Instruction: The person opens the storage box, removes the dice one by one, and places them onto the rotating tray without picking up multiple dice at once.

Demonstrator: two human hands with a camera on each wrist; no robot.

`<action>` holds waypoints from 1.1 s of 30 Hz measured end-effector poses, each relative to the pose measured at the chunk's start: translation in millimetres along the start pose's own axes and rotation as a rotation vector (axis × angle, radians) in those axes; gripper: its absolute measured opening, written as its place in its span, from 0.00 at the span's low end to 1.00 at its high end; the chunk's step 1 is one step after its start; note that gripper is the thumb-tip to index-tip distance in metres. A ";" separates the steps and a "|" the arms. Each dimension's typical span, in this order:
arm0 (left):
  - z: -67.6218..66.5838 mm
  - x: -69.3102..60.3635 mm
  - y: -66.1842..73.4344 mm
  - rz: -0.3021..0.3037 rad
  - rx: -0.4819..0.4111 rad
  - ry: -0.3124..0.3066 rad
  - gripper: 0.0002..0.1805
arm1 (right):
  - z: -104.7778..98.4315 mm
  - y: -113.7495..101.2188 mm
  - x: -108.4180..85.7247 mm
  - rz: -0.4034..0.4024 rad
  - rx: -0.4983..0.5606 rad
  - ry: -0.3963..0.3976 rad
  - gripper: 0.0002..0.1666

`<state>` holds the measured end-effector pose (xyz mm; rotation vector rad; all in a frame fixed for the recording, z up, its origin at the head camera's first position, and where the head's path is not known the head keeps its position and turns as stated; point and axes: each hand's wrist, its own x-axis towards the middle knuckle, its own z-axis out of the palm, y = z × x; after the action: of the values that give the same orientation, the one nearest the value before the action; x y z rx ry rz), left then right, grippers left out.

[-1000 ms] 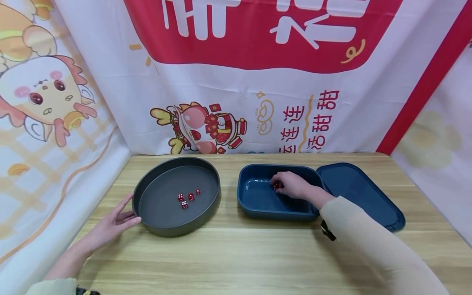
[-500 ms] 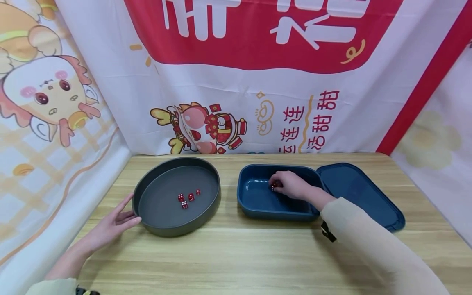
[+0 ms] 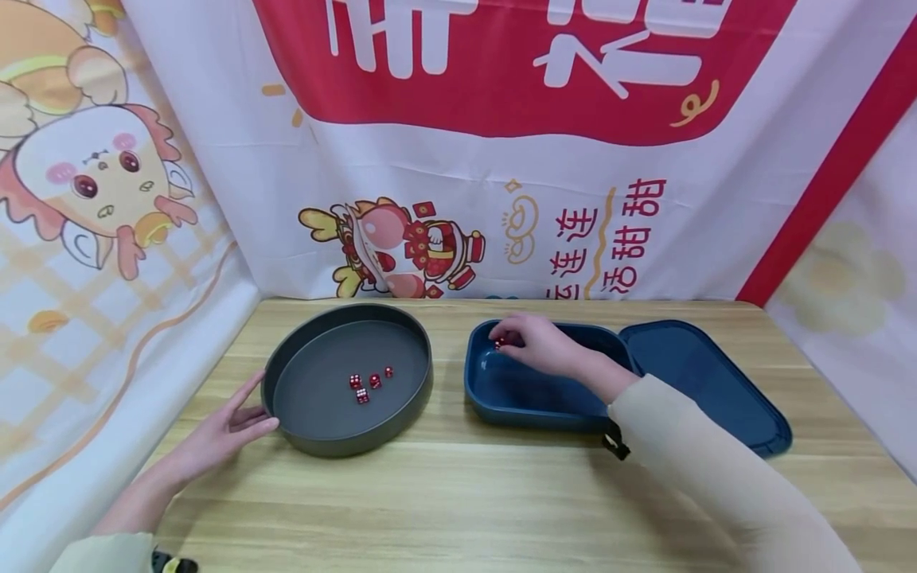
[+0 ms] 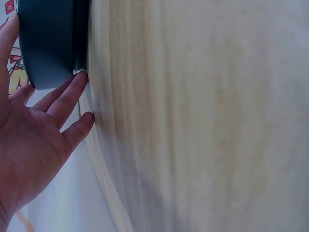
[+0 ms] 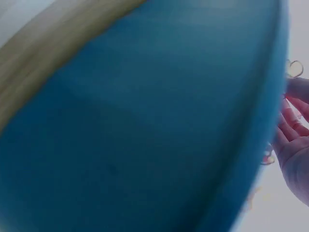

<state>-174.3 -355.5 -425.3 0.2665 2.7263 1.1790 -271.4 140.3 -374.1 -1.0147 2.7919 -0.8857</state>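
Note:
In the head view, my right hand (image 3: 540, 344) is over the left part of the blue rectangular box (image 3: 526, 417), pinching a red die (image 3: 499, 343) between thumb and fingers. Whether it holds more than one die cannot be seen. A dark grey round pan (image 3: 308, 390) stands at the left, with several small red dice (image 3: 362, 395) lying on its bottom. My left hand (image 3: 225, 438) rests against the pan's left side, its fingers spread and fairly straight. The left wrist view shows the fingers (image 4: 67, 104) touching the pan's outer wall (image 4: 50, 43) close to the wooden table.
A blue lid (image 3: 705, 386) lies flat at the right, beside the box. Printed white cloth (image 3: 458, 159) hangs behind the wooden table (image 3: 430, 509) and along its sides. In the right wrist view the box wall (image 5: 145, 121) fills most of the frame.
My right hand has lifted and moved left inside the box area with the red die, from the middle toward the left end. The left hand stays at the pan; the view has shifted slightly.

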 end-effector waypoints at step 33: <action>1.1 0.2 -3.1 0.007 -0.002 0.007 0.48 | 99.0 -114.8 97.6 -0.103 0.068 -0.152 0.12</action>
<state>-174.6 -356.8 -428.4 0.2728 2.7324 1.1871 -259.5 -39.4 -381.6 -1.1715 2.5874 -0.8681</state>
